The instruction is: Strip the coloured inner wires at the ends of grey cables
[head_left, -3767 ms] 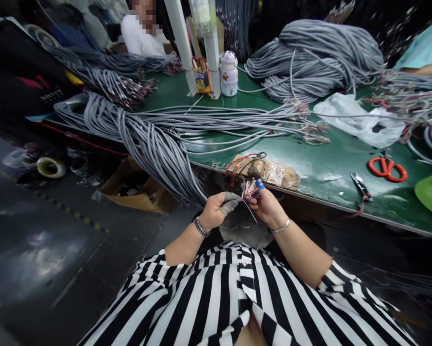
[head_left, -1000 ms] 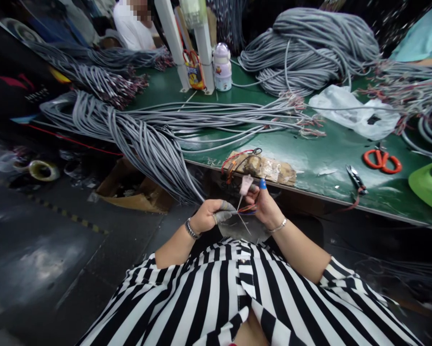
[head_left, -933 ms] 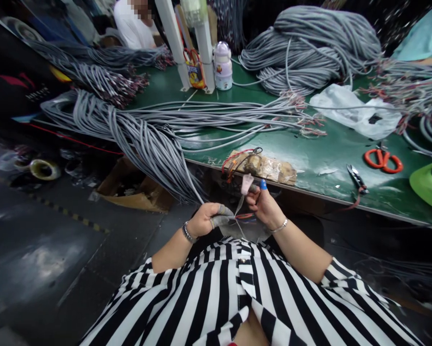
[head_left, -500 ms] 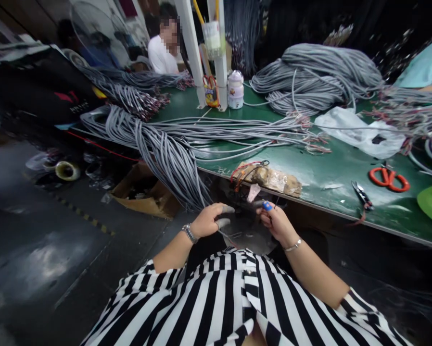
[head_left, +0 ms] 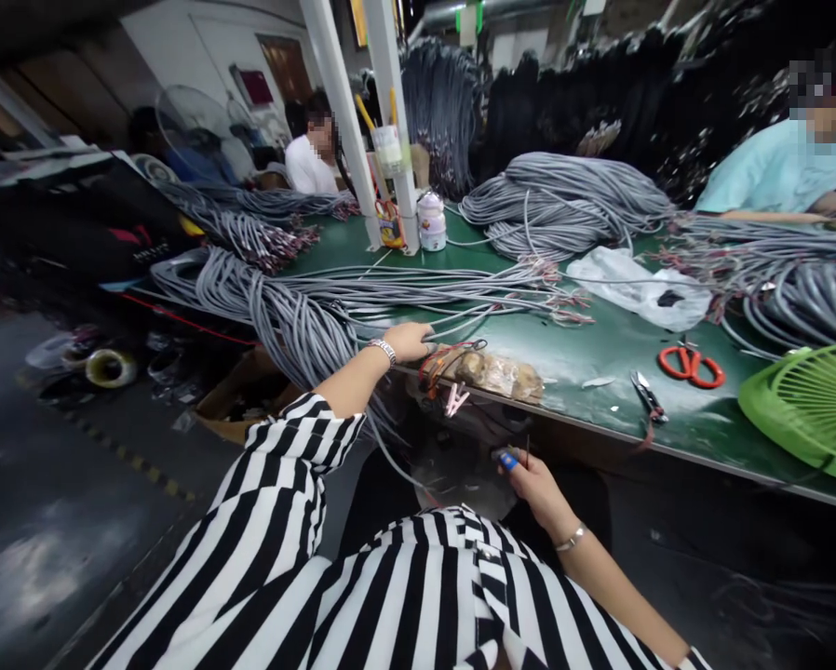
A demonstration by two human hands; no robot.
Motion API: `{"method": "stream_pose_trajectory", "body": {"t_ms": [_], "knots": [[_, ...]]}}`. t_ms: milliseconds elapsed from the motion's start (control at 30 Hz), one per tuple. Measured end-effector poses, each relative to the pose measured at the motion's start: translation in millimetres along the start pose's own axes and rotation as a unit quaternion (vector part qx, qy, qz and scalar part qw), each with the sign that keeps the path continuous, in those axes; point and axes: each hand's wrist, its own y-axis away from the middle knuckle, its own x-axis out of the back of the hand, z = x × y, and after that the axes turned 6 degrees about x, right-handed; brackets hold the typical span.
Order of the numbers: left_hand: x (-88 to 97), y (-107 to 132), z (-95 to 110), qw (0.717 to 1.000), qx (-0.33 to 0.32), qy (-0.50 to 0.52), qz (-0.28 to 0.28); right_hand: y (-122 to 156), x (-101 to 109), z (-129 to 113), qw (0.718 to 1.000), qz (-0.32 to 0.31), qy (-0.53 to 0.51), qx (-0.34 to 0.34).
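Note:
My left hand (head_left: 408, 341) reaches up to the front edge of the green table (head_left: 600, 354) and rests, fingers curled, on the grey cables (head_left: 306, 316) that drape over that edge. My right hand (head_left: 533, 475) stays low below the table edge, closed, with a blue cap on one fingertip; what it pinches is too small to name. A pink-tipped bunch of thin wires (head_left: 454, 398) hangs from the table edge between my hands. Red and black wire loops (head_left: 446, 358) lie beside a clear packet (head_left: 502, 372).
Red scissors (head_left: 690, 365) and small snips (head_left: 647, 395) lie right of the packet. A green fan (head_left: 809, 409) sits at the right edge. Large grey cable coils (head_left: 564, 200), a white plastic bag (head_left: 634, 284), and bottles by white posts (head_left: 428, 219). Two other people sit at the far side.
My left hand let go of the wire end near my lap and rose to the cables on the table edge. My right hand dropped lower. The view tilted upward.

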Motion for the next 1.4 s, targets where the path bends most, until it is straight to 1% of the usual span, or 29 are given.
{"method": "stream_pose_trajectory", "body": {"t_ms": [33, 67, 100, 133, 167, 200, 233, 267, 300, 367, 433, 500, 533, 567, 600, 667, 767, 833, 900, 967, 1067, 1133, 1200, 1267, 1333, 1400], "knots": [[7.5, -6, 3, 1.0, -0.012, 0.025, 0.005, 0, 4, 3, 1.0, 0.002, 0.0, 0.003], [16.5, -10, 7, 0.997, -0.029, 0.067, 0.029, 1, 8, 6, 1.0, 0.005, -0.002, 0.005], [26.9, -14, 13, 0.989, -0.05, 0.124, 0.067, 0, 11, 9, 1.0, 0.007, -0.005, 0.004], [38.2, -16, 20, 0.971, -0.075, 0.194, 0.114, 0, 14, 12, 1.0, 0.009, -0.01, 0.0], [49.6, -17, 30, 0.946, -0.102, 0.265, 0.157, -1, 16, 15, 1.0, 0.009, -0.017, -0.005], [60.4, -15, 41, 0.92, -0.13, 0.322, 0.183, -2, 18, 17, 1.0, 0.008, -0.025, -0.008], [69.7, -11, 53, 0.901, -0.159, 0.358, 0.186, -3, 20, 19, 0.999, 0.006, -0.032, -0.009], [76.8, -5, 65, 0.892, -0.184, 0.375, 0.175, -4, 22, 20, 0.999, 0.003, -0.038, -0.008], [81.0, 2, 77, 0.889, -0.208, 0.379, 0.152, -4, 23, 21, 0.999, -0.001, -0.041, -0.007], [80.2, 20, 94, 0.894, -0.253, 0.36, 0.082, -5, 28, 23, 0.999, -0.006, -0.041, -0.007], [68.4, 40, 100, 0.897, -0.265, 0.353, -0.002, -5, 34, 26, 0.999, -0.009, -0.036, -0.006], [49.5, 61, 95, 0.89, -0.25, 0.376, -0.071, -4, 41, 30, 0.999, -0.013, -0.034, -0.002], [38.6, 71, 90, 0.882, -0.237, 0.398, -0.084, -4, 46, 31, 0.999, -0.014, -0.03, -0.002], [27.3, 82, 84, 0.875, -0.225, 0.421, -0.081, -3, 50, 32, 1.0, -0.017, -0.024, -0.004], [15.9, 93, 78, 0.871, -0.202, 0.438, -0.091, -3, 54, 31, 1.0, -0.019, -0.015, -0.007], [-6.1, 117, 68, 0.864, -0.139, 0.473, -0.098, -3, 60, 24, 1.0, -0.024, 0.007, -0.005], [-34.0, 148, 59, 0.851, -0.051, 0.516, -0.089, -4, 62, 2, 0.997, -0.058, 0.041, 0.023], [-47.8, 163, 56, 0.851, -0.02, 0.52, -0.076, -5, 58, -16, 0.993, -0.094, 0.059, 0.049], [-58.3, 171, 52, 0.856, -0.018, 0.513, -0.055, -5, 49, -30, 0.986, -0.138, 0.064, 0.06], [-66.9, 174, 48, 0.856, -0.033, 0.514, -0.031, -5, 37, -39, 0.983, -0.166, 0.053, 0.062], [-78.9, 175, 43, 0.85, -0.045, 0.525, -0.007, -5, 16, -41, 0.983, -0.174, 0.014, 0.065], [-86.4, 176, 39, 0.841, -0.026, 0.54, -0.017, -6, 0, -40, 0.982, -0.175, -0.021, 0.066], [-92.9, 179, 35, 0.815, 0.0, 0.579, -0.034, -8, -17, -39, 0.981, -0.178, -0.053, 0.064], [-97.6, 182, 31, 0.775, 0.022, 0.631, -0.042, -9, -35, -42, 0.979, -0.178, -0.071, 0.062], [-100.5, 186, 25, 0.738, 0.031, 0.673, -0.034, -8, -55, -46, 0.98, -0.173, -0.076, 0.068], [-101.8, 190, 17, 0.711, 0.033, 0.701, -0.027, -4, -75, -51, 0.979, -0.169, -0.085, 0.077]]}}
